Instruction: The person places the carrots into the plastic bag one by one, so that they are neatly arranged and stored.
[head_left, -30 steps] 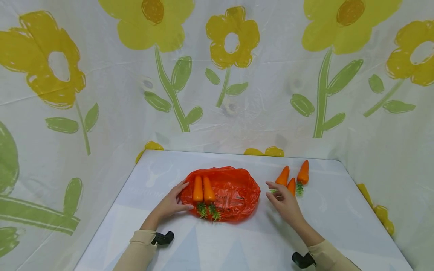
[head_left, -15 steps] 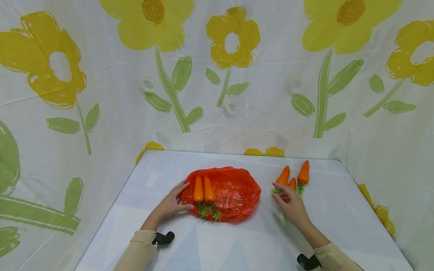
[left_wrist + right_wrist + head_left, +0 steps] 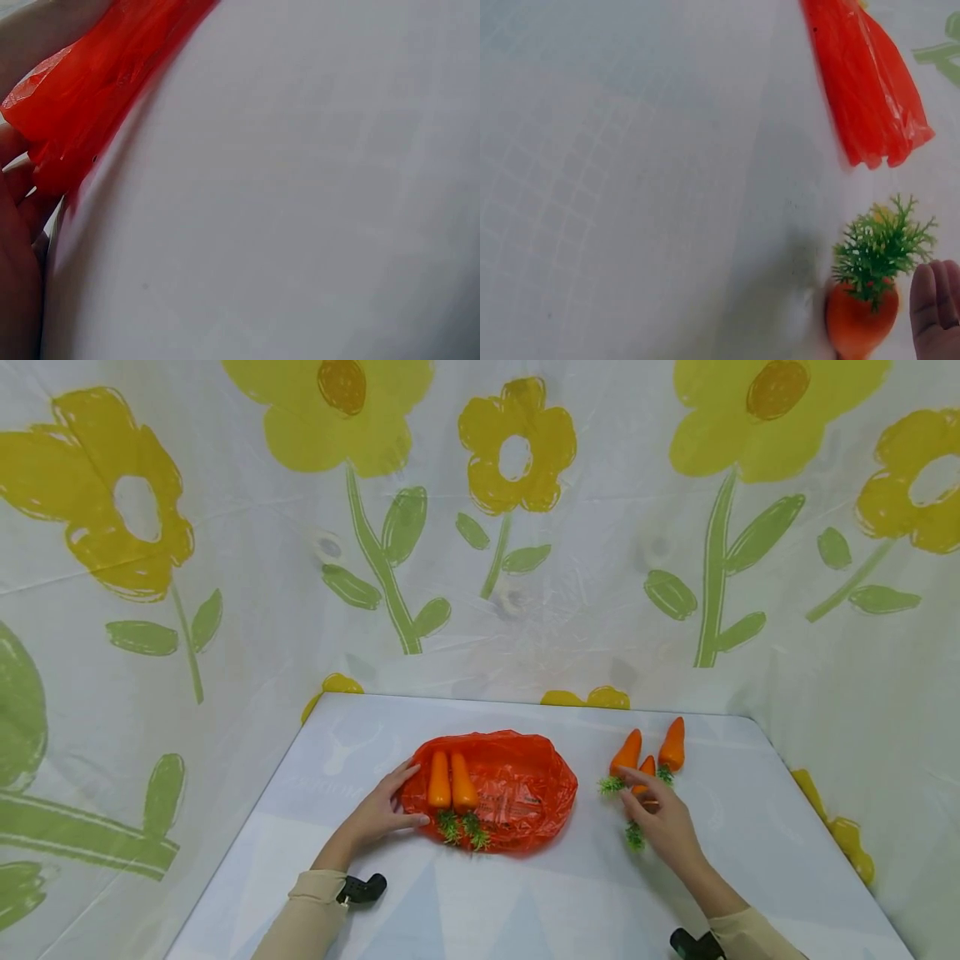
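Beige sleeve (image 3: 753,935) behind it, the right hand (image 3: 663,827), fingers parted and seemingly empty, has shifted rightward over the nearest loose carrot (image 3: 648,765) on the tabletop (image 3: 787,835), baring its greens (image 3: 634,836) (apparently reaching for it), while the left hand (image 3: 378,814) rests spread against the red bag (image 3: 521,785) bearing two carrots (image 3: 462,785).

Left hand (image 3: 16,259) showing along the left edge, fingers touching a crinkled red plastic bag (image 3: 90,97), pale tabletop (image 3: 285,187) with faint grid lines filling the rest.

A pale table (image 3: 480,893) bears a red bag (image 3: 521,797) and three carrots (image 3: 627,752).
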`<state>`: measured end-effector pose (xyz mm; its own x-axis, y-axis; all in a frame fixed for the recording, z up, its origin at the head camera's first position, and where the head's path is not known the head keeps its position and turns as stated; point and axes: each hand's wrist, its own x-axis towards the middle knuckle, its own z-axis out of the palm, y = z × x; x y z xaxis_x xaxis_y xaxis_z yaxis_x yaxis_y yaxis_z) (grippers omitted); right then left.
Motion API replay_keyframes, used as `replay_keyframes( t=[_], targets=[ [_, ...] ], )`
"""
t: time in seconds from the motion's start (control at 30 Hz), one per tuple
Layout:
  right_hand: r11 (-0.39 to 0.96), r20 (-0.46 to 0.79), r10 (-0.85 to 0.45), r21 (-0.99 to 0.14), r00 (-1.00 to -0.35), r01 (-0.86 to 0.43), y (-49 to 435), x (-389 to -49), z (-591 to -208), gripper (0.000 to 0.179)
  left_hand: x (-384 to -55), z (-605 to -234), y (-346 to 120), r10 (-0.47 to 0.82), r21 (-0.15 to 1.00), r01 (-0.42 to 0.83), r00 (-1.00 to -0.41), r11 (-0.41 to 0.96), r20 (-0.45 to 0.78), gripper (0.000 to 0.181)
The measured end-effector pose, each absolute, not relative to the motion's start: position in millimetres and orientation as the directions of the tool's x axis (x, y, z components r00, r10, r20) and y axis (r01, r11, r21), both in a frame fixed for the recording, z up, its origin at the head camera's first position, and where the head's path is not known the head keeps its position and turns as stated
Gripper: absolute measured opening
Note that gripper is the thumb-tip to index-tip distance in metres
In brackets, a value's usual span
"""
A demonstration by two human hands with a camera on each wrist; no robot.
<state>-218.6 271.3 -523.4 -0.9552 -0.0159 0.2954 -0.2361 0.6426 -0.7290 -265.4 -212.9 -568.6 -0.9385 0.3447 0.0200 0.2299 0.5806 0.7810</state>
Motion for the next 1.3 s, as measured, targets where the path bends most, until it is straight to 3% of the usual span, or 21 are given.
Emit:
replay_keyframes(
  t=[0.5, 1.3],
  targets=[
    [0.676, 0.267, 0.034, -0.716, -0.963, -0.174, 289, -215, -530, 0.042, -265, -569, -213, 0.333, 0.782, 0.209, -0.943, 0.588, 0.002, 0.1],
    [0.705, 0.007, 0.13, -0.704, -0.991, 0.088, 293, -220, -538, 0.065, -266, -569, -213, 0.357, 0.774, 0.249, -0.934, 0.582, 0.032, 0.1]
  ],
)
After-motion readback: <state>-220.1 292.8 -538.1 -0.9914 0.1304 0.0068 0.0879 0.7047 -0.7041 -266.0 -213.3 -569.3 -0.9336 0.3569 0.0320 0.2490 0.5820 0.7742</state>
